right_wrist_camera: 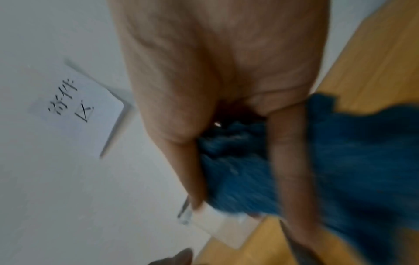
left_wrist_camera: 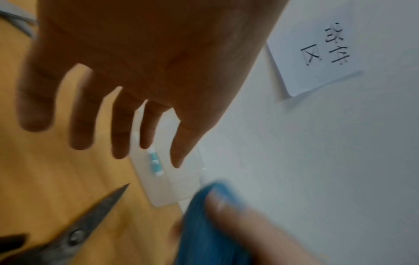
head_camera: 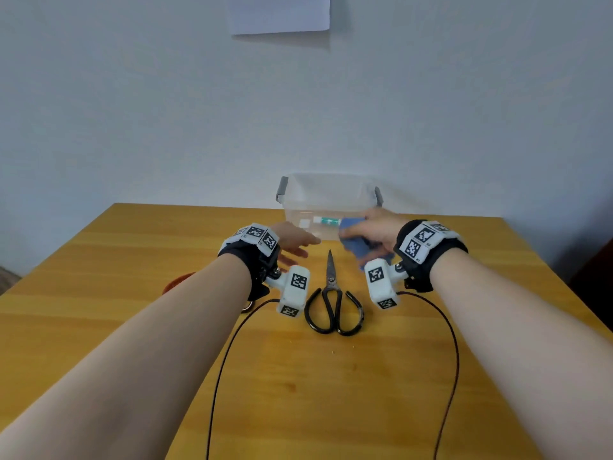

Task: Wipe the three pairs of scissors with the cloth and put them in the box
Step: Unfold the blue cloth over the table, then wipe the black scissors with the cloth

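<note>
Black-handled scissors (head_camera: 331, 293) lie closed on the wooden table (head_camera: 132, 327), tip pointing at a clear plastic box (head_camera: 328, 200) by the wall. My left hand (head_camera: 300, 249) hovers left of the blade tip, holding nothing, and its fingers (left_wrist_camera: 118, 125) are spread straight. My right hand (head_camera: 351, 232) is right of the tip, just in front of the box, and grips a bunched blue cloth (head_camera: 355, 242). In the right wrist view, thumb and fingers curl round the cloth (right_wrist_camera: 238, 170). In the left wrist view the blade (left_wrist_camera: 90, 220) shows beside the cloth (left_wrist_camera: 199, 233).
A red-orange object (head_camera: 177, 282) peeks out from under my left forearm, mostly hidden. The box front carries a teal and white label (head_camera: 328, 221). A paper sheet (head_camera: 280, 13) hangs on the wall. Two black cables (head_camera: 225, 360) trail over the table toward me.
</note>
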Available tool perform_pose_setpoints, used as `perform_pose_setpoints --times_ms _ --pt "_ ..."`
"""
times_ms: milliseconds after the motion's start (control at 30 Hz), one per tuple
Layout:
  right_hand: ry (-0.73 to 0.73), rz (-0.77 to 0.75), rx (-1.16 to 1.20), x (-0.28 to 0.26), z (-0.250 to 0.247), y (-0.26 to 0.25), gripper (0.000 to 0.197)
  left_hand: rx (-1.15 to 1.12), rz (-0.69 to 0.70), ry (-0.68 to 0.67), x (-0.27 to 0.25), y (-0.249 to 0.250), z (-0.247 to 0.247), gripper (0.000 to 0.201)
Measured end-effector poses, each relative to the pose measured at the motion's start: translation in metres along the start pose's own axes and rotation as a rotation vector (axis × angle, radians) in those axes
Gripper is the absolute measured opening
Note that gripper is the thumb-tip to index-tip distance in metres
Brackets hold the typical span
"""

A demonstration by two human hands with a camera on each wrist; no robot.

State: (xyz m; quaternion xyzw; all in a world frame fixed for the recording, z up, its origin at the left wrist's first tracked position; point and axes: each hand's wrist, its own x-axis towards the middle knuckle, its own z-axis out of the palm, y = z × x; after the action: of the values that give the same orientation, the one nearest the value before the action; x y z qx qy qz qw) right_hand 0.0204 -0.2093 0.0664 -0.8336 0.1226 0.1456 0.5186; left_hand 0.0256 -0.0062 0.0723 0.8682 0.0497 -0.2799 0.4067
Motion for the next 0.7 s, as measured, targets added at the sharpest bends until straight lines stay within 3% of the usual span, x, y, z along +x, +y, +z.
perform_pose_setpoints --times_ms 67,200,300,367,500,600,700 --pt "-0.118 0.186 -0.257 0.007 0.002 0.019 0.040 0.065 -0.052 -0.036 -0.004 -0.009 0.006 0.048" --pt "-0.204 0.323 -0.507 0.006 0.012 0.043 0.039 0.122 -0.117 -0.119 -0.001 -0.025 0.026 0.057" --pt "-0.277 0.340 -0.480 0.009 0.024 0.055 0.044 0.103 -0.143 -0.157 0.004 -0.031 0.041 0.049" --pt "-0.280 0.331 -0.459 0.008 0.027 0.057 0.041 0.137 -0.147 -0.121 0.008 -0.036 0.048 0.034" --pt "-0.300 0.325 -0.401 0.002 0.021 0.054 0.038 0.006 -0.201 -0.153 0.015 -0.046 0.053 0.019" --pt "-0.323 0.372 -0.239 0.002 0.021 0.057 0.037 -0.066 -0.192 -0.125 0.007 -0.047 0.060 0.023" --pt "-0.332 0.363 -0.169 -0.003 0.028 0.055 0.039 0.062 -0.167 -0.074 -0.001 -0.042 0.065 0.033"
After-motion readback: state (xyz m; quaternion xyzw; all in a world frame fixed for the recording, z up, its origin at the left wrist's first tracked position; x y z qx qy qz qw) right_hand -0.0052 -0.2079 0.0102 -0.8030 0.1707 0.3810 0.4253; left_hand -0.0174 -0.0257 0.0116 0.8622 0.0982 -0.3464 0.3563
